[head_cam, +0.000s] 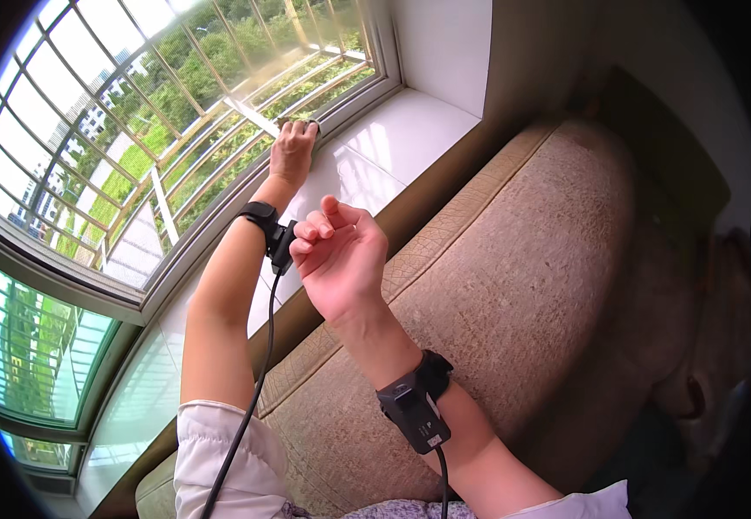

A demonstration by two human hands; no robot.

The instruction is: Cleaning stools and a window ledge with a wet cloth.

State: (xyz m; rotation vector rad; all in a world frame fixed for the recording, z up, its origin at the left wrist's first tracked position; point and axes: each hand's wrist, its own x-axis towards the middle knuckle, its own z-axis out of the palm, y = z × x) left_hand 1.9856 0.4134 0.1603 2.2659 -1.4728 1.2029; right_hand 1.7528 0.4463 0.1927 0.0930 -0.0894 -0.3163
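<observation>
My left hand (293, 150) reaches to the lower edge of the window frame (349, 100), its fingers bent over a small greyish cloth-like thing (314, 126), mostly hidden under them. Beside the hand runs the white tiled windowsill (408, 136). My right hand (343, 259) is raised above the sill and the sofa back, palm up, fingers loosely curled with nothing in them. Each wrist wears a black strap with a small black device and a cable.
The worn brown sofa back (479, 279) runs along the sill. Metal bars (155, 117) stand outside the window, with greenery and buildings beyond. At the lower left is a green-tinted window pane (31, 344). The right side is dark and blurred.
</observation>
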